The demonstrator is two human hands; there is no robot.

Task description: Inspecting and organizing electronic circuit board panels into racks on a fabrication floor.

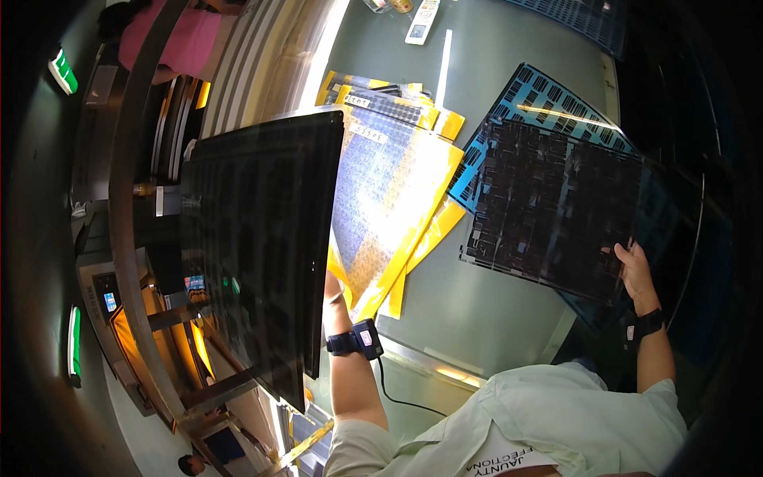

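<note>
My right hand (634,272) grips the near right edge of a dark patterned film sheet (548,207), its thumb on top. That sheet overlaps a blue sheet with rows of black rectangles (540,95). My left hand (333,294) is beside the edge of a large glossy black panel (254,238), which hides its fingers, so I cannot tell whether it holds anything. Right of that hand, several patterned sheets with yellow borders (389,191) lie overlapped on the greenish table (493,318). A black strap with a small box and cable circles my left wrist; another band is on my right.
At the table's far side lie a white handheld remote-like device (422,22) and a dark perforated sheet (572,20). A metal frame bar (123,159) rises on the left. Beyond it is a person in a pink top (171,40). A bright light strip runs along the table's left edge.
</note>
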